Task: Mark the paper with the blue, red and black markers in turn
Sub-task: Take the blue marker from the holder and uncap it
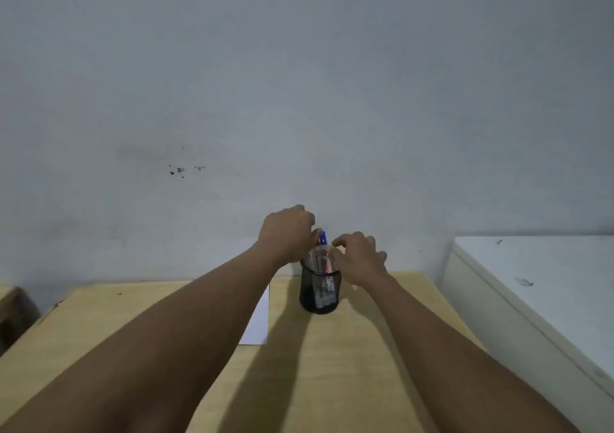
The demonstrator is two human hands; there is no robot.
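Note:
A black mesh pen holder stands near the far edge of the wooden table. Markers stand inside it; a blue marker sticks up highest, and a red-capped marker shows below it. My left hand is curled at the holder's left rim, fingers touching the blue marker; whether it grips it I cannot tell. My right hand hovers at the right rim with fingers bent and apart, holding nothing. A white paper lies left of the holder, mostly hidden under my left forearm.
A grey wall rises right behind the table. A white cabinet stands at the right, close to the table's edge. A dark wooden object sits at the far left.

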